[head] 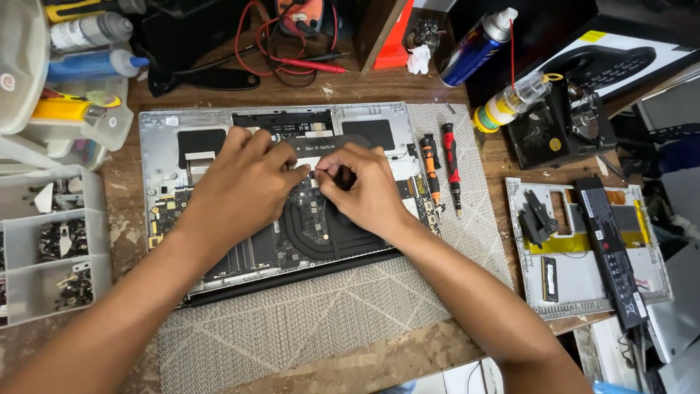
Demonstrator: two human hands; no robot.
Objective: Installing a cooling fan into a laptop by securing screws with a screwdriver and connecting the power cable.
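Note:
An opened silver laptop (166,131) lies bottom-up on a grey woven mat (306,321), its circuit board, heat pipes (310,233) and black shielding exposed. My left hand (244,182) rests on the board's middle, fingers bent and pressing down near a black flat strip (324,144). My right hand (364,191) meets it from the right, fingertips pinched close to the left hand's fingers over the same spot. What sits between the fingertips is hidden.
Two screwdrivers, orange (430,166) and red (452,164), lie right of the laptop. A second laptop panel (583,284) with a long black battery (611,252) sits at the right. Spray can (474,45), small bottle (510,102), red leads (292,62) at the back; screw trays (55,248) at the left.

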